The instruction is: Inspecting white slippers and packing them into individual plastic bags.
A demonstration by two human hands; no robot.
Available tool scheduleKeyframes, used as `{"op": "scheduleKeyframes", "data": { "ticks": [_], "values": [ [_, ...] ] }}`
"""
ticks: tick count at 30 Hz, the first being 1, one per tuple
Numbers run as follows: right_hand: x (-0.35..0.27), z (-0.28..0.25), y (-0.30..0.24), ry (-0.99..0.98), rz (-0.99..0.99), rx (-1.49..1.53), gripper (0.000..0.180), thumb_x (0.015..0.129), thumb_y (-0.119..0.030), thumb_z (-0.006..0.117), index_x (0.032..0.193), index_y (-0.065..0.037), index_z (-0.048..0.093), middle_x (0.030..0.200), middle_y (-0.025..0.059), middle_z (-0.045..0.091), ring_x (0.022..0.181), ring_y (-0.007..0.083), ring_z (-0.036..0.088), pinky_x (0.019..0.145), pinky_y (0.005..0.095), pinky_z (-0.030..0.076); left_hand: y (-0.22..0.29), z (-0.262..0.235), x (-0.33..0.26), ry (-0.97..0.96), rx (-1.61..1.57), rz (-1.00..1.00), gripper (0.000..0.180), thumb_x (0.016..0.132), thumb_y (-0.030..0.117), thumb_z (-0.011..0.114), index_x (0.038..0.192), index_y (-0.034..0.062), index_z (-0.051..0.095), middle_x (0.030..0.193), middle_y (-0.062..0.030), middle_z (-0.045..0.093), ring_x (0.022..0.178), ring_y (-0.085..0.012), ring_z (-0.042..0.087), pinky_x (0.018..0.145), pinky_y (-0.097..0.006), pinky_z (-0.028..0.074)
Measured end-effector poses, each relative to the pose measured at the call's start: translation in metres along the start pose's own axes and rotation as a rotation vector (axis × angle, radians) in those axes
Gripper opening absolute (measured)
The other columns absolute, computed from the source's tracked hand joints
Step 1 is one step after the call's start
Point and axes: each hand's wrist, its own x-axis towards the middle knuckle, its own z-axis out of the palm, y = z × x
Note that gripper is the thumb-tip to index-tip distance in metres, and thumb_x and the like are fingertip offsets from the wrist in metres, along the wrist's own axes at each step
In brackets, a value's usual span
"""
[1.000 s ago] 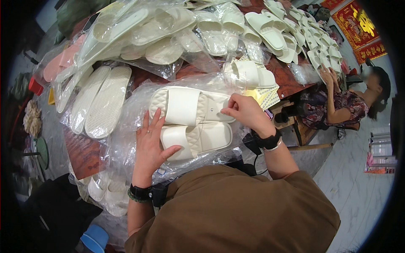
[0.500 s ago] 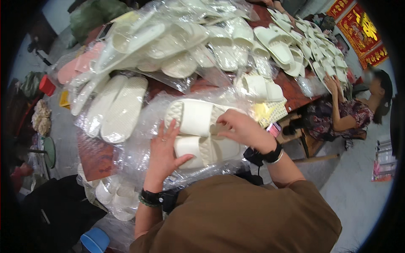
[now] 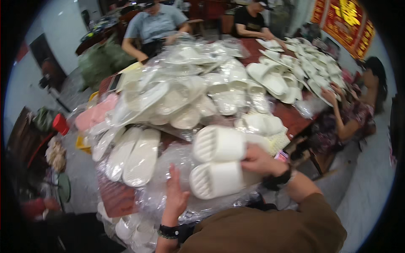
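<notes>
A pair of cream-white slide slippers [image 3: 230, 144] is lifted over the near side of the table, one slipper beside the other, with quilted insoles and wide plain straps. My right hand [image 3: 259, 160] grips the pair from the right, fingers closed at the straps' edge. My left hand [image 3: 176, 195] stands apart from the slippers with fingers stretched upward, holding nothing. It is next to clear plastic bags [image 3: 158, 202] spread over the table's near part. Just left of them lies a bagged pair of white slippers [image 3: 143, 158] on the red-brown table [image 3: 116, 196].
Bagged white slippers [image 3: 168, 99] are heaped across the table's middle, with pink slippers [image 3: 99, 113] at the left. Loose slippers [image 3: 312, 63] cover the far right. A person [image 3: 352, 105] handles slippers at the right; two more people [image 3: 154, 25] sit across the table.
My right hand has taken hold of the slippers and raised them off the plastic. My left hand has come away from them. The view has tilted up, bringing the people opposite into sight.
</notes>
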Motion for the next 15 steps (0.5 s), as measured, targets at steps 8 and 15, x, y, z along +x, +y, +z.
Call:
{"op": "scheduleKeyframes", "data": {
  "ticks": [8,15],
  "values": [
    [0.014,-0.217,0.134,0.431,0.202,-0.282,0.020,0.081,-0.005,0.058,0.096,0.003,0.068,0.082,0.0075,0.066,0.077,0.0178,0.060,0.071,0.0328,0.048,0.001,0.011,0.002,-0.175,0.291,0.044,0.079,0.098,0.056,0.049,0.158,0.0089,0.027,0.166,-0.0243,0.007,0.146,-0.0422,0.029,0.115,-0.051,0.025],
    [0.081,-0.300,0.357,0.724,0.165,-0.343,0.022,0.094,-0.018,0.059,0.085,0.002,0.064,0.074,0.0108,0.061,0.071,0.0239,0.056,0.069,0.0380,0.046,0.006,0.019,-0.009,-0.199,0.402,-0.040,0.076,0.100,0.055,0.046,0.159,0.0121,0.025,0.167,-0.0213,0.006,0.145,-0.0425,0.030,0.115,-0.052,0.027]
  ]
}}
